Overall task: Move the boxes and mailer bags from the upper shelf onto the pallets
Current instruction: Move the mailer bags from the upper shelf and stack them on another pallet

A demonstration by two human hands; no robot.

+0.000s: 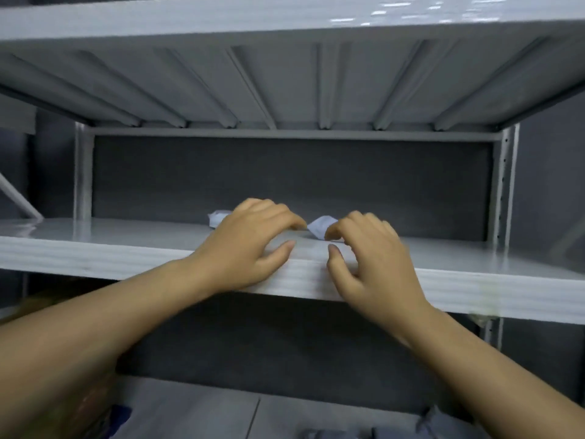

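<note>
A pale grey mailer bag point(321, 228) lies on the grey metal shelf point(126, 232), mostly hidden behind my hands. Another crumpled pale corner point(218, 218) shows to the left of my left hand; I cannot tell if it is the same bag. My left hand point(250, 242) rests over the shelf's front edge with curled, spread fingers, its fingertips at the bag's left corner. My right hand point(370, 258) hovers beside it, with its index fingertip at the bag's right side. Neither hand visibly grips anything.
Another shelf board point(285, 83) hangs close overhead, and a dark panel point(285, 179) closes the back. Steel uprights point(506, 185) stand at both sides. Below, a lower shelf holds grey bags point(443, 426). A brown box point(38, 301) shows at the lower left.
</note>
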